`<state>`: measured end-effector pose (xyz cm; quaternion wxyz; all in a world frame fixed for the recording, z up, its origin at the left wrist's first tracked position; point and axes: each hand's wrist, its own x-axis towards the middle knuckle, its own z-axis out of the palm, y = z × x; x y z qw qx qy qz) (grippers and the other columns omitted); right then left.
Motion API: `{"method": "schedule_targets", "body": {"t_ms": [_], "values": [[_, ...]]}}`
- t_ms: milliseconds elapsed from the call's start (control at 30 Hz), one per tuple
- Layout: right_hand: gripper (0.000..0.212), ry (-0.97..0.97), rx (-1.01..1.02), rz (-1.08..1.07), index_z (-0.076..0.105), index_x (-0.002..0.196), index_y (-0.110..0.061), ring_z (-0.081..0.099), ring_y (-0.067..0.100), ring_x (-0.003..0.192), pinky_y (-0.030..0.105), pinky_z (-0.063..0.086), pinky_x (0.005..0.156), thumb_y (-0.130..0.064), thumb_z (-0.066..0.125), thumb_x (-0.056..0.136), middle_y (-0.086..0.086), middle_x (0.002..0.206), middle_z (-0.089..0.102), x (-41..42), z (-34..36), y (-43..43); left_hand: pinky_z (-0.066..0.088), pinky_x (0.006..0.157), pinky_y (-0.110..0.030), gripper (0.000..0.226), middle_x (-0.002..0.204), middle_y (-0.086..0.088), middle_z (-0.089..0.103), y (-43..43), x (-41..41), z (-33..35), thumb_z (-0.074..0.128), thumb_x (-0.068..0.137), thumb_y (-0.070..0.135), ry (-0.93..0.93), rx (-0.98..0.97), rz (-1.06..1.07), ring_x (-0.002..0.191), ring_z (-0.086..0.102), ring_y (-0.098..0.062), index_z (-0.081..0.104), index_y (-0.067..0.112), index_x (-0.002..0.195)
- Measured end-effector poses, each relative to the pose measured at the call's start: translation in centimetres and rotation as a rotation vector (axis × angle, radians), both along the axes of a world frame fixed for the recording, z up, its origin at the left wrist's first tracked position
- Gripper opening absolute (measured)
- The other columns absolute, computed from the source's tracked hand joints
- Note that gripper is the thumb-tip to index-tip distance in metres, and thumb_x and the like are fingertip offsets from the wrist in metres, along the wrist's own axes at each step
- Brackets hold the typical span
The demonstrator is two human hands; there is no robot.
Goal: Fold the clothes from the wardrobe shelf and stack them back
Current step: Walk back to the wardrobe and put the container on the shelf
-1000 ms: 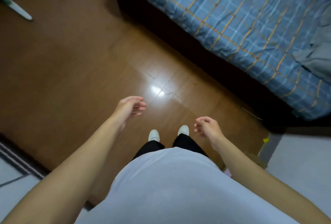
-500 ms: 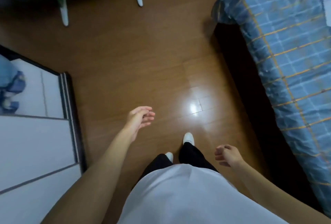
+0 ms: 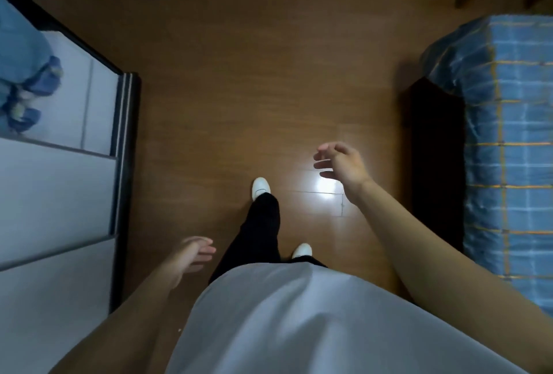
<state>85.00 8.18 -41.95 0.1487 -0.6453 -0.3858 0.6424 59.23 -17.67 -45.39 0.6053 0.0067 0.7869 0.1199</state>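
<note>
status: no garment is in hand. the left hand (image 3: pixel 191 257) hangs low beside the left thigh, fingers nearly straight and relaxed, holding nothing. the right hand (image 3: pixel 341 164) is raised forward over the glossy brown wooden floor (image 3: pixel 239 89), fingers loosely spread and slightly bent, also holding nothing.

location of work items: the only candidate for the clothes is a blurred blue fabric bundle (image 3: pixel 27 74) at the upper left. it lies on a pale surface behind the dark-framed white wardrobe unit (image 3: pixel 125 164). blur prevents telling whether it is folded or loose, or how many pieces it holds. the bed with the blue checked cover (image 3: pixel 508 149) stands at the right, well apart from the bundle. its visible part carries no garment.

operator position: the person stands between the wardrobe unit and the bed, one white shoe (image 3: pixel 261 188) ahead of the other.

progress assessment: no folded stack is visible. judged from this, folding has not begun, or its results lie out of view. remaining work: reach the bundle, take out a piece, fold it on a flat surface, return the stack to the shelf.
</note>
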Motion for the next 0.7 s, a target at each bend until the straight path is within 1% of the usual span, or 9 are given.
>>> {"method": "schedule_targets", "body": {"t_ms": [67,200,300,400,467,567,633,700], "values": [[0.01,-0.047,-0.031,-0.008,0.063,0.095,-0.015,0.066,0.016,0.069,0.029,0.052,0.066,-0.017,0.054,0.097,0.001,0.084,0.069,-1.5,-0.2,2.0,0.049,0.098,-0.043,0.024,0.114,-0.013,0.072,3.3,-2.2,-0.3,0.049,0.103,0.018,-0.025,-0.007,-0.003,0.106,0.067,-0.028,0.065,0.008,0.118],[0.011,-0.173,-0.104,-0.006,0.064,0.096,-0.011,0.065,0.02,0.073,0.034,0.052,0.069,-0.015,0.055,0.099,0.007,0.088,0.067,-2.7,-0.6,5.1,0.05,0.096,-0.041,0.027,0.118,-0.014,0.07,12.5,-6.5,0.1,0.044,0.106,0.018,-0.047,0.079,-0.026,0.107,0.066,-0.027,0.063,0.007,0.122],[0.014,-0.265,-0.163,0.031,0.063,0.099,-0.006,0.063,0.023,0.074,0.034,0.051,0.069,-0.012,0.051,0.102,0.012,0.089,0.066,-2.6,-1.0,7.3,0.05,0.097,-0.042,0.027,0.118,-0.014,0.07,21.3,-9.1,1.0,0.043,0.105,0.016,-0.025,0.171,-0.021,0.104,0.066,-0.026,0.063,0.007,0.122],[0.017,-0.33,-0.213,0.064,0.063,0.106,-0.002,0.063,0.027,0.08,0.035,0.053,0.07,-0.012,0.049,0.103,0.015,0.093,0.065,-2.3,-1.8,10.4,0.051,0.098,-0.042,0.027,0.114,-0.011,0.072,31.0,-11.0,2.4,0.044,0.104,0.014,-0.019,0.311,-0.019,0.104,0.067,-0.025,0.065,0.009,0.121],[0.018,-0.363,-0.247,0.051,0.062,0.108,0.001,0.062,0.027,0.077,0.034,0.051,0.067,-0.012,0.05,0.103,0.015,0.091,0.065,-2.0,-2.4,12.3,0.053,0.095,-0.039,0.026,0.11,-0.008,0.074,36.7,-11.9,3.5,0.045,0.104,0.014,-0.023,0.405,-0.012,0.104,0.069,-0.023,0.067,0.011,0.118],[0.019,-0.377,-0.285,0.056,0.062,0.108,0.003,0.061,0.026,0.074,0.034,0.05,0.065,-0.012,0.051,0.103,0.014,0.087,0.064,-2.4,-3.4,16.3,0.055,0.089,-0.036,0.022,0.1,-0.005,0.076,44.7,-13.0,4.9,0.049,0.102,0.015,-0.035,0.52,0.01,0.096,0.072,-0.02,0.069,0.015,0.109],[0.019,-0.388,-0.302,0.05,0.062,0.107,0.003,0.061,0.026,0.073,0.035,0.05,0.065,-0.011,0.05,0.103,0.013,0.085,0.064,-3.2,-4.2,20.2,0.055,0.087,-0.035,0.02,0.098,-0.004,0.076,49.5,-13.7,5.7,0.05,0.102,0.015,-0.021,0.565,0.007,0.093,0.072,-0.019,0.07,0.016,0.106],[0.018,-0.374,-0.315,0.038,0.062,0.105,0.003,0.06,0.024,0.069,0.033,0.048,0.063,-0.009,0.049,0.102,0.013,0.083,0.063,-4.7,-4.7,24.9,0.055,0.087,-0.035,0.02,0.099,-0.005,0.076,53.5,-14.4,6.1,0.049,0.102,0.014,-0.002,0.565,0.006,0.093,0.071,-0.019,0.069,0.016,0.107]]}}
